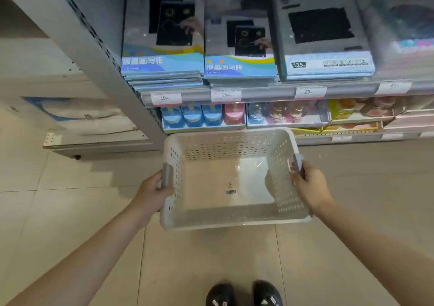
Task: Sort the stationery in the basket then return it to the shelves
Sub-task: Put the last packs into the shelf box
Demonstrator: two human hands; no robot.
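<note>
- The person holds a white perforated basket [234, 221] out in front of the body, above a pale tiled floor [70, 200], facing a store shelf unit [258, 93].
- The left hand [153, 194] curls round the grey handle [166, 175] on the basket's left side, fingers wrapped under it.
- The right hand [310, 187] grips the matching grey handle [297, 163] on the right side, fingers closed over it.
- Inside the basket only a small label [230, 187] shows on the bottom; no stationery can be seen in it.
- On the upper shelf, stacks of boxed LCD writing boards [162, 64] lie flat, with a larger grey box [326, 64] to their right.
- White price tags [226, 95] line the shelf edge, reading 19, 15, 29 and 45.
- The shelf below carries blue and pink small packaged items [202, 116] in clear trays; what they are cannot be told.
- Two dark shoes [244, 294] show at the bottom edge, standing on the tiles.
</note>
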